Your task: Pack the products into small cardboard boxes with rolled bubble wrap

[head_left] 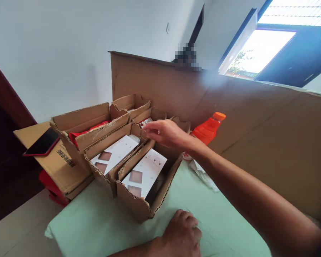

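My right hand (167, 134) reaches over the cardboard boxes, its fingers drawn together near a small white and red packet (146, 122). What those fingers hold, if anything, is hidden. Below it, one open box (141, 210) contains a white printed carton (146, 175). A similar carton (115, 155) lies in the neighbouring box (96, 172). My left hand (180, 232) rests with curled fingers on the pale green cloth (96, 221), close to the front of the nearest box; nothing shows in it.
A bottle of orange-red liquid (207, 130) stands tilted in view behind my right forearm, near a crumpled clear wrapper (203, 175). Red packaging (79, 135) lies in the left box. A phone (42, 142) rests on a cardboard flap (65, 171). A tall cardboard panel (256, 135) borders the back.
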### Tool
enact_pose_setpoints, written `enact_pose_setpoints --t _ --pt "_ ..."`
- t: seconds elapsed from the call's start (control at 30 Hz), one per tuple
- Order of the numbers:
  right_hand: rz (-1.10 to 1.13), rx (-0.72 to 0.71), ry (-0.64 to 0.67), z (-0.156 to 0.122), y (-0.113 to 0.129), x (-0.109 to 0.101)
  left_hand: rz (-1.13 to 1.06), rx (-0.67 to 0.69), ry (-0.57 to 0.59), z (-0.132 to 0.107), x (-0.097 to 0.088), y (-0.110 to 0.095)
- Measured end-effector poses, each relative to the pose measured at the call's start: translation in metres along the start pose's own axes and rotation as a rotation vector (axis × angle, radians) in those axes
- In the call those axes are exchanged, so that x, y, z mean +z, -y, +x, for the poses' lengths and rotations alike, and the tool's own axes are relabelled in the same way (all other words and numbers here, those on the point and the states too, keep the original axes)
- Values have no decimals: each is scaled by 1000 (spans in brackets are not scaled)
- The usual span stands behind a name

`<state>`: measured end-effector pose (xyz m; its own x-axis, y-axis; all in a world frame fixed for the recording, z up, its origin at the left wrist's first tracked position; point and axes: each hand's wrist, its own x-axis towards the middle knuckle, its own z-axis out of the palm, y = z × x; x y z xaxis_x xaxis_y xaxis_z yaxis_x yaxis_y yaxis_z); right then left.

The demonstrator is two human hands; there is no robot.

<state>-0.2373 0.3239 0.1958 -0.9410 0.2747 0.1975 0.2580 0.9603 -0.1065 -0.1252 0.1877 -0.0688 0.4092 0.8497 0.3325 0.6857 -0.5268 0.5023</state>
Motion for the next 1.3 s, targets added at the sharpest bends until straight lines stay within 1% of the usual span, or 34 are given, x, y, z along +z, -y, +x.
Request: enact_pose_setpoints --t 0.07,0.13,0.2,0.27,0.37,0.47,0.53,0.6,0.67,0.73,0.8,0.87,0.93,0.97,1.0,1.03,1.07,1.13,1.2,1.3 --pt "-160 -24 212 40 14 7 20 16 -15 2 5 3" --pt "-279 -60 388 68 17 18 37 21 -28 5 9 6" --pt "-353 -113 515 83 16 29 45 19 -30 6 12 8" --pt "-384 -150 585 89 14 40 38 10 -23 7 13 8" --pt "-384 -131 635 91 14 56 6 -7 -3 5 10 6" --pt "-363 -107 614 94 16 67 -34 -38 5 2 4 2" --pt "-353 -80 561 94 17 66 -55 -62 1 -1 1 0" --pt "-356 -29 488 88 15 55 -73 -80 -9 -3 -1 -2" --pt "-327 32 332 72 9 34 -94 -97 -21 -4 -3 -3" --pt "-223 92 96 42 -3 5 -124 -119 -26 -5 -5 -5" --pt "-34 158 -156 -1 -20 -23 -155 -136 -19 -6 -8 -8" --pt "182 234 -374 -54 -43 -42 -178 -151 -15 -7 -11 -10" --pt "331 325 -609 -108 -71 -45 -192 -165 -17 -8 -13 -13" --pt "360 391 -735 -133 -87 -41 -198 -169 -20 -8 -13 -14" --pt "363 475 -833 -156 -103 -33 -203 -169 -23 -8 -13 -15" --pt "342 579 -892 -176 -120 -23 -206 -168 -28 -8 -13 -15" --pt "303 694 -909 -192 -136 -11 -206 -169 -33 -8 -13 -16" --pt "235 870 -859 -217 -165 13 -208 -171 -39 -8 -12 -17" --pt "202 954 -757 -235 -186 32 -211 -180 -37 -8 -12 -18" --pt "141 1010 -631 -250 -202 50 -225 -194 -34 -9 -13 -20"
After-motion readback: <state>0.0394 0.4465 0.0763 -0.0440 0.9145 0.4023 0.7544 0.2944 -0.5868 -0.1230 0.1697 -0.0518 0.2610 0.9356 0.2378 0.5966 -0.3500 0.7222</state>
